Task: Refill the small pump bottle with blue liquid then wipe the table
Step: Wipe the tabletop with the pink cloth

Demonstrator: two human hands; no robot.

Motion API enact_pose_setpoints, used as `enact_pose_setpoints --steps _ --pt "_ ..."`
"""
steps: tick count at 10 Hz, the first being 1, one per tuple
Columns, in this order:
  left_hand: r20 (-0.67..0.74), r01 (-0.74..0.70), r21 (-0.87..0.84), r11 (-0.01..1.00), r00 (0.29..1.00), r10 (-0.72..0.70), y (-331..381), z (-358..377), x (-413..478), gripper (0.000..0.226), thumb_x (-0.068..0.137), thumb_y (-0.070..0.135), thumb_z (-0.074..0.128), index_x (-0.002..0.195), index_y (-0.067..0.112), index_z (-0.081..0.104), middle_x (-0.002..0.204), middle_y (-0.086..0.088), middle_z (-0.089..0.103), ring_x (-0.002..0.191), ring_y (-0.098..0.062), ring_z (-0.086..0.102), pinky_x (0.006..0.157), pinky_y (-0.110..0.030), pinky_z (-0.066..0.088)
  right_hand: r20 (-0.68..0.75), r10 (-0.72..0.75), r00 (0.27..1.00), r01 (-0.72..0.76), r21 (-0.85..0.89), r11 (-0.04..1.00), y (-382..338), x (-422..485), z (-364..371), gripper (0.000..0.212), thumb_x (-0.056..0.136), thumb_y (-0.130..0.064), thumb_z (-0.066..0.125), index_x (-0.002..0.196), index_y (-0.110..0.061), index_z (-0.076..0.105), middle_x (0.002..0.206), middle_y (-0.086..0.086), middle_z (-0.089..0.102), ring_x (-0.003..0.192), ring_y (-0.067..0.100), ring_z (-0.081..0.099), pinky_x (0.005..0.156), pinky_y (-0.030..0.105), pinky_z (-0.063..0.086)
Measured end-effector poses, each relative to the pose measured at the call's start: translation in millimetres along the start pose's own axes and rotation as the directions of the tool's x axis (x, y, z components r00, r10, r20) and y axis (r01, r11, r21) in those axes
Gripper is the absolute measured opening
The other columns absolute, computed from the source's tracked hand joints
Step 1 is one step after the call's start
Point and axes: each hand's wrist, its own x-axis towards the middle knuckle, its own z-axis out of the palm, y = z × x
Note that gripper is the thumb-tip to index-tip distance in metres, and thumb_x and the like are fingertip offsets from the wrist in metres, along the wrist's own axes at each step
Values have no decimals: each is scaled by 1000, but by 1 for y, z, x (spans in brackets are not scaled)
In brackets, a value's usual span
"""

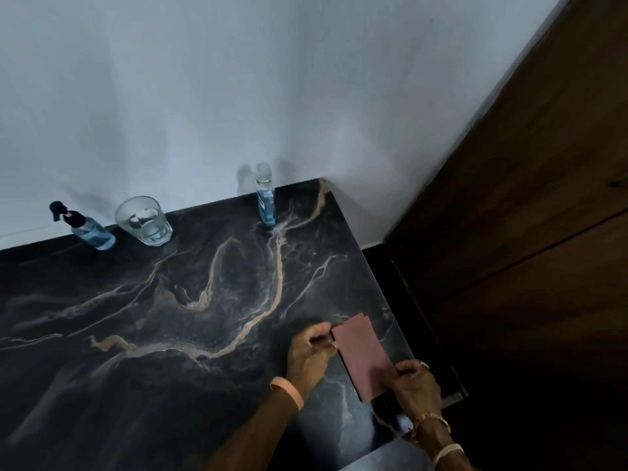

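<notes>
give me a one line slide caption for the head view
Both hands, left and right, pinch a folded pink cloth on the dark marble table; pump bottle, glass behind.

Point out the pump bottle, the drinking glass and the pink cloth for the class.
pump bottle (97, 234): head view, on its blue liquid-filled body.
drinking glass (144, 220): head view, on its clear side wall.
pink cloth (362, 353): head view, on its flat middle between both hands.
</notes>
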Motion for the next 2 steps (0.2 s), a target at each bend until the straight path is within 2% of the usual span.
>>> enact_pose_setpoints --steps 1,2 --pt "-71 -53 2 999 996 53 -7 -17 -7 30 78 -6 76 98 16 71 95 3 74 89 -10 70 80 -20 55 6 45 999 -44 -23 999 0 3 1 40 58 -47 87 81 -23 64 72 -9 64 64 9 59 53 22 38" --pt "-116 -80 115 990 989 93 -25 -46 -23 28 73 -5 80 86 19 74 81 2 77 76 -5 70 77 -23 55 -1 156 988 -156 -20 988 -8 6 5 41 60 -44 88 82 -17 67 68 0 65 63 18 63 53 23 41"
